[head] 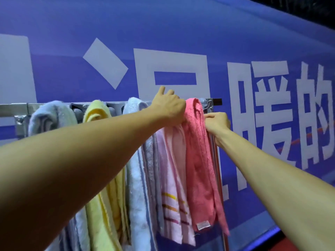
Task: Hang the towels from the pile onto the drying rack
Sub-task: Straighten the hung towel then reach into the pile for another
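Pinching the coral towel (197, 160) by its edge, your right hand (217, 124) likely evens its drape over the drying rack (207, 102). Your left hand (168, 107) curls its fingers just beside the fold, probably steadying it, though I cannot tell what they grip.

Lighting fairly bright and cool, falling from above: the underside of the left forearm (45, 205) is in shade, and the blue banner (72, 24) is evenly lit. Wide-angle bending evident toward the edges; near forearm soft. Top right corner dark.

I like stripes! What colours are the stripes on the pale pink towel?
Yellow, orange and purple stripes, in the head view.
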